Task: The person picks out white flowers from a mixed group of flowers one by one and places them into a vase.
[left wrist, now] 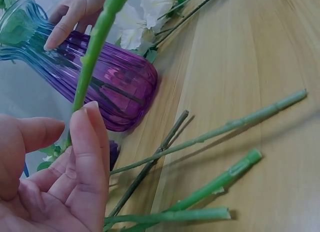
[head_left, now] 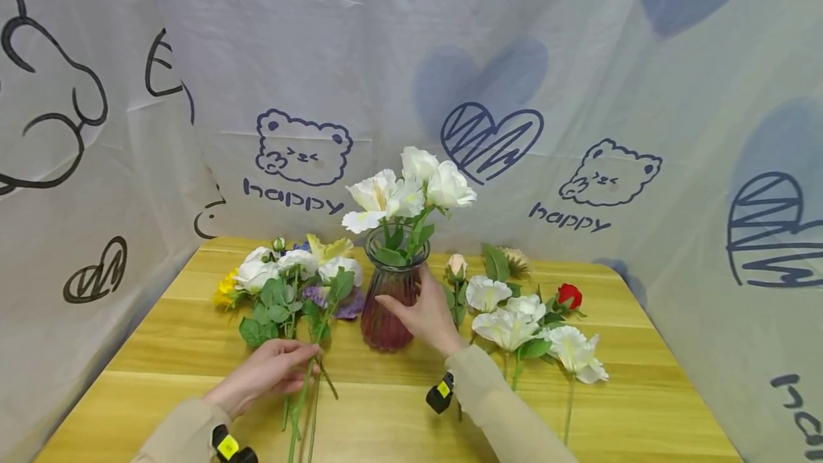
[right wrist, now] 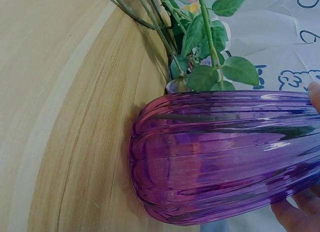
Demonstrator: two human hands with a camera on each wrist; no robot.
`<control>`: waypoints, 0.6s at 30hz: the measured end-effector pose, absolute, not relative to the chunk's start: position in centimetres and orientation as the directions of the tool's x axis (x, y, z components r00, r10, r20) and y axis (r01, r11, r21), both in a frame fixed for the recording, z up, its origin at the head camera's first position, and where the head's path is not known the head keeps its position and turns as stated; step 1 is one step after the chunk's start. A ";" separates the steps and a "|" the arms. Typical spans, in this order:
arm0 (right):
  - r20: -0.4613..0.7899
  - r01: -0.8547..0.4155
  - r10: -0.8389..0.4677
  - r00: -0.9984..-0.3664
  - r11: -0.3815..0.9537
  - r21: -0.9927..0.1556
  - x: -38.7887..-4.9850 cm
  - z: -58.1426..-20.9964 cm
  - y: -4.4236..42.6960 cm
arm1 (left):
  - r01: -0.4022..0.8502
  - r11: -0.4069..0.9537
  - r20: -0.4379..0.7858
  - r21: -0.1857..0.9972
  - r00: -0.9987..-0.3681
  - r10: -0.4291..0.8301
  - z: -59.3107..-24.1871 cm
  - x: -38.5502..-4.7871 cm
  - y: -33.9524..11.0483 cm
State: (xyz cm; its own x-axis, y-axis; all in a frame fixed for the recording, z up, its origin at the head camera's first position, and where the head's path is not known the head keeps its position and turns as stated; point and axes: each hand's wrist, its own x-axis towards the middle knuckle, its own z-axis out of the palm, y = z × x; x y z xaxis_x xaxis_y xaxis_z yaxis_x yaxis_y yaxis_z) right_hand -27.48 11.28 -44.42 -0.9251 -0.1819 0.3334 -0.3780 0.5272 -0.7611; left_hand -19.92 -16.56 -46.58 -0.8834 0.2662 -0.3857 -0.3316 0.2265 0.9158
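Note:
A ribbed glass vase, bluish at the neck and purple-pink below, stands upright on the table. White flowers with green leaves rise from its mouth, and dark stems show through the glass. My right hand grips the vase from the right side, thumb in front; in the right wrist view only some fingertips appear beside the purple glass. Left of the vase, my left hand pinches a green flower stem with leaves and a white bloom at its upper end.
To the left lies a bunch of white, yellow and purple flowers, its cut stems pointing toward the near edge. On the right rest white flowers, a pale pink bud and a red rose. A printed cloth hangs behind the wooden table.

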 end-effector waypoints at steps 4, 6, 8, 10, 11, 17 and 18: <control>0.337 -0.384 -0.187 -0.923 0.516 -0.766 -27.4 -44.4 11.3 | -0.349 0.179 -0.388 0.920 -0.878 0.282 -46.6 -20.2 -16.3; 0.335 -0.384 -0.189 -0.923 0.515 -0.767 -27.4 -44.4 11.3 | -0.354 0.163 -0.387 0.921 -0.876 0.288 -46.5 -20.2 -16.3; 0.334 -0.383 -0.189 -0.923 0.516 -0.766 -27.4 -44.4 11.3 | -0.358 0.150 -0.387 0.922 -0.875 0.290 -46.5 -20.2 -16.3; 0.337 -0.386 -0.190 -0.922 0.516 -0.765 -27.4 -44.3 11.3 | -0.362 0.138 -0.387 0.922 -0.876 0.286 -46.5 -20.2 -16.3; 0.334 -0.382 -0.188 -0.924 0.516 -0.767 -27.4 -44.3 11.2 | -0.364 0.133 -0.387 0.922 -0.877 0.283 -46.5 -20.2 -16.3; 0.345 -0.391 -0.186 -0.920 0.510 -0.766 -27.3 -44.3 11.3 | -0.364 0.114 -0.381 0.924 -0.892 0.241 -46.3 -20.2 -16.2; 0.347 -0.392 -0.186 -0.919 0.511 -0.765 -27.3 -44.3 11.3 | -0.362 0.112 -0.379 0.925 -0.896 0.233 -46.3 -20.3 -16.1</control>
